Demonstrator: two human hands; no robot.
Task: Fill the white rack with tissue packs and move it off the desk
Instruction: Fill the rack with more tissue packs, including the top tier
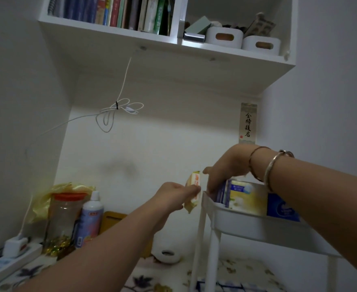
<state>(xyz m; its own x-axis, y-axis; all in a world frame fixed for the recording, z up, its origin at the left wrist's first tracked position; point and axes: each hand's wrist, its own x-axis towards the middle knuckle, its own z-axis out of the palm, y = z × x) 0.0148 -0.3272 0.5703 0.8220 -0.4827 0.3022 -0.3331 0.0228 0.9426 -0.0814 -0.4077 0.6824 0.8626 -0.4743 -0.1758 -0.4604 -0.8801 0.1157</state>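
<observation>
A yellow tissue pack (193, 191) is pinched by the left grip (178, 192) just beside the white rack (257, 227) on the counter (236, 270). Packs in the rack's tray are touched by the right grip's (226, 167) downward, loosely straight fingers.

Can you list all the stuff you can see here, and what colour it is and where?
rack: one, white, on the desk at right
tissue packs: several, yellow, blue, purple, in the rack's top tray
small pack: one, yellow-orange, held beside the rack
jar: one, clear, red lid, left
bottle: one, white, beside the jar
books: many, mixed colours, top shelf
bins: two, white, top shelf
cable: one, white, hanging
left hand: gripping the small pack
right hand: over the tray, two bracelets
</observation>
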